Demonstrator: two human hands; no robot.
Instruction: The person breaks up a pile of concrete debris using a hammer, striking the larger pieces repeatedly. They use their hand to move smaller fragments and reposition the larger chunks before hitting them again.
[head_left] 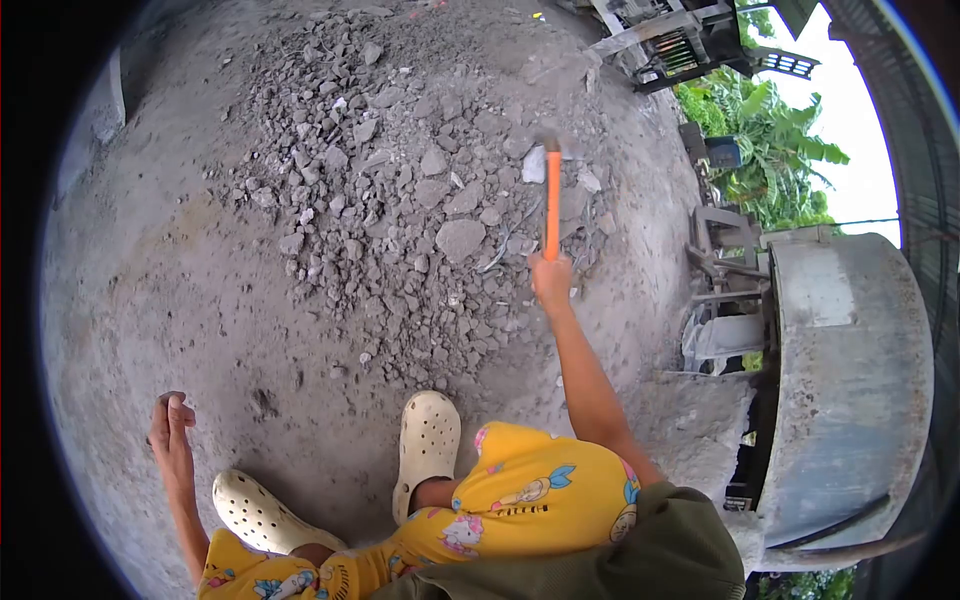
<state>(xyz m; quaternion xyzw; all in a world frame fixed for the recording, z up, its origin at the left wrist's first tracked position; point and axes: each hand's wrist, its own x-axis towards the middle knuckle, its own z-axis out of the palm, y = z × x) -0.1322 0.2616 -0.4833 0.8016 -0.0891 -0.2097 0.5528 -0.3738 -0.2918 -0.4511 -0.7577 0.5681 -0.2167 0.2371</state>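
Note:
My right hand grips the lower end of a hammer with an orange handle. Its dark head is out over a heap of broken grey concrete rubble, beside a pale chunk. My left hand hangs at the lower left with fingers loosely curled, holding nothing, close to the dusty ground. My feet are in cream perforated clogs, one at the rubble's near edge, the other further left. I wear yellow patterned trousers.
Dusty concrete ground spreads to the left of the rubble. A large grey drum-shaped machine stands at the right, with metal frames beside it. More machinery and green plants lie beyond.

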